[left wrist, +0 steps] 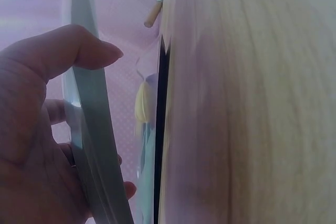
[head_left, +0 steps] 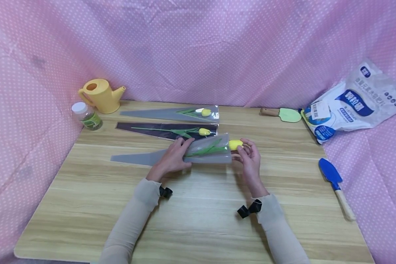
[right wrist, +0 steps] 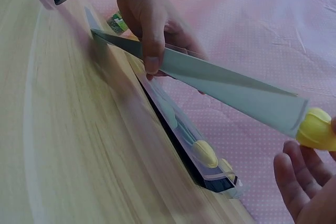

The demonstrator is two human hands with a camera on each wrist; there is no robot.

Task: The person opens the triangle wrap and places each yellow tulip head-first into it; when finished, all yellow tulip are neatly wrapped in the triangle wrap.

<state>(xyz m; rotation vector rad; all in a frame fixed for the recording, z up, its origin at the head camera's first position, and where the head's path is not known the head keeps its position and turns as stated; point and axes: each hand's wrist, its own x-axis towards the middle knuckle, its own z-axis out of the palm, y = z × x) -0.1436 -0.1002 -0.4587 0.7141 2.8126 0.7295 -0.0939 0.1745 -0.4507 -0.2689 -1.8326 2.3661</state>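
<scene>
My left hand grips a grey, clear-fronted flower sleeve around its middle, thumb on the near side. In the right wrist view the sleeve is tilted, its wide end raised off the table. A yellow tulip has its green stem and leaves inside the sleeve, while its bloom sticks out of the wide opening. With thumb and fingers, my right hand pinches that bloom. Behind lie a black sleeve and another grey sleeve, each with a yellow tulip inside.
At the back left stand a yellow watering can and a white-capped jar. A green trowel lies at the back right, near a white fertilizer bag. A blue trowel lies along the table's right edge.
</scene>
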